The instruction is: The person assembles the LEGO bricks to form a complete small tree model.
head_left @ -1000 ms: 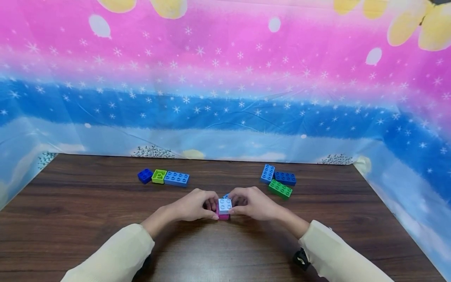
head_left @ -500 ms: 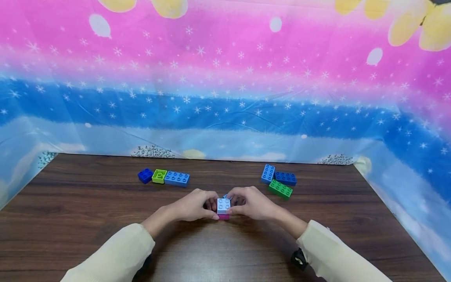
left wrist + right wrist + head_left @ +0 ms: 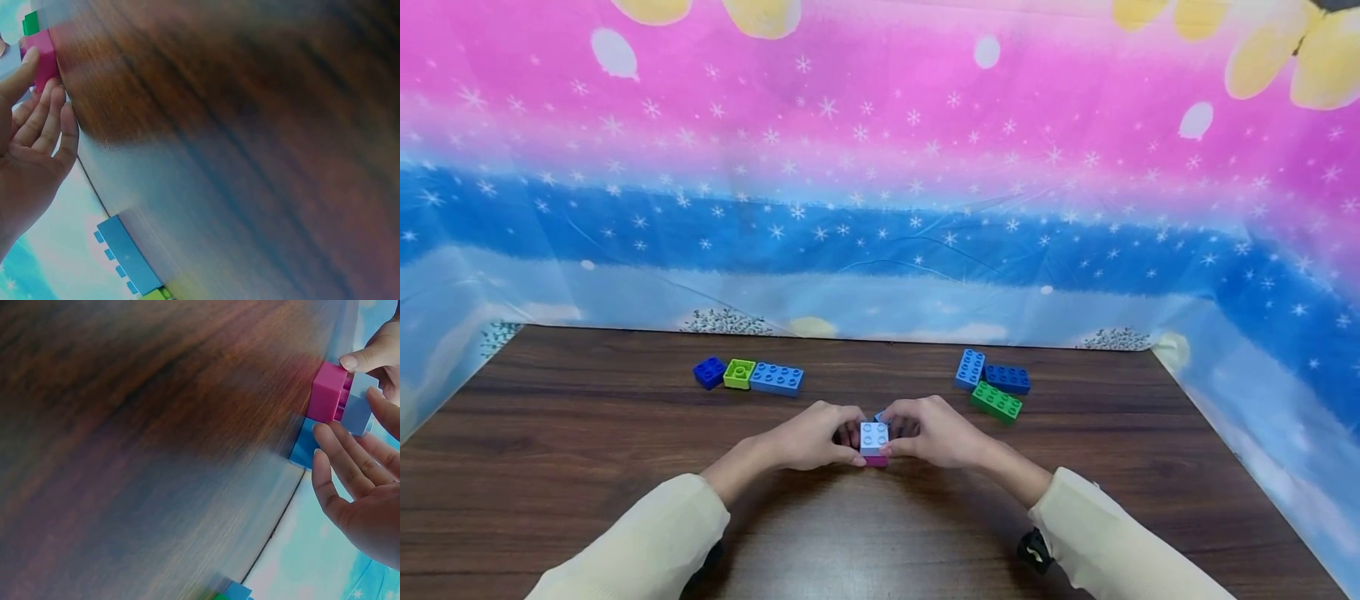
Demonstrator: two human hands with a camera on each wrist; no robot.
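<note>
At the middle of the table, a pale blue-white building brick with two-by-two studs sits over a pink building brick. The right wrist view shows the pink brick's studs in a narrow gap beneath the pale brick. My left hand grips the pink brick from the left, thumb on its near side. From the right, my right hand pinches the pale brick between thumb and fingers. Just behind the pink one is a blue brick, mostly hidden by the hands in the head view.
Back left on the wooden table, a dark blue brick, a lime brick and a long blue brick lie in a row. Back right are a light blue, a dark blue and a green brick. A printed cloth hangs behind.
The pale brick has shifted slightly left and straightened, so that it lines up above the pink brick. My right hand moved a little left with it; my left hand stays in place.
</note>
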